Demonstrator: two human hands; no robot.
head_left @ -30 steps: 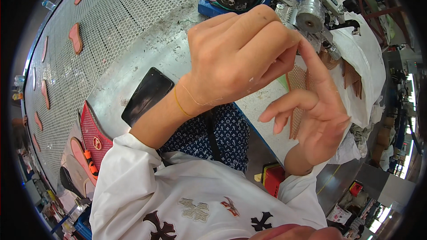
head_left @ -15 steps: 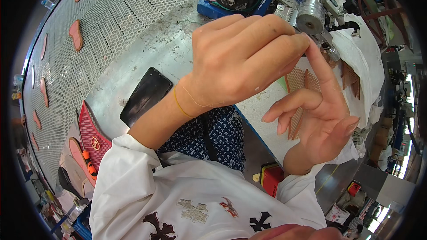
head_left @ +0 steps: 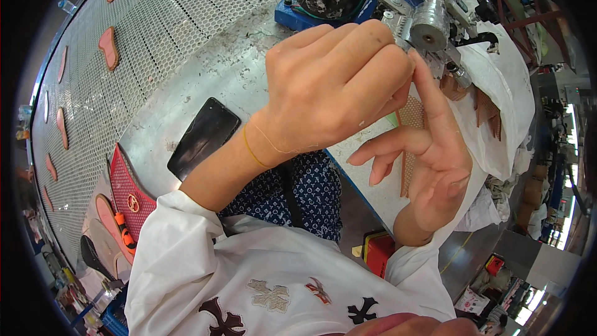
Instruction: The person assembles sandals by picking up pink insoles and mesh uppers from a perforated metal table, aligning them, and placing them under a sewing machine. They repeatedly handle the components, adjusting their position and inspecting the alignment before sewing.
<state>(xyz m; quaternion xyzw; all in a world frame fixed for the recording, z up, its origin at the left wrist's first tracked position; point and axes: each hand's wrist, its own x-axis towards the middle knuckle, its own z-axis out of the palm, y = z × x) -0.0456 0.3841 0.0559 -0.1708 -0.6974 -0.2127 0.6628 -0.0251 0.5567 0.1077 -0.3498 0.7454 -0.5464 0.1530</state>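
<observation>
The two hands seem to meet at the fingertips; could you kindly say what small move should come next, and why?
Perhaps ease the right hand slightly away from the left hand: its index fingertip appears to touch that curled hand, which hides whatever may lie inside, and a small gap would probably show it.

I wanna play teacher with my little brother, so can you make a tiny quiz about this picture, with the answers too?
1. Which hand has a thin yellow band around its wrist?

2. What colour is the phone lying beside the forearm?
A) red
B) black
C) white

3. True or false: the right hand points a finger up toward the curled fingers of the left hand.

Key:
1. The left.
2. B.
3. True.
</observation>
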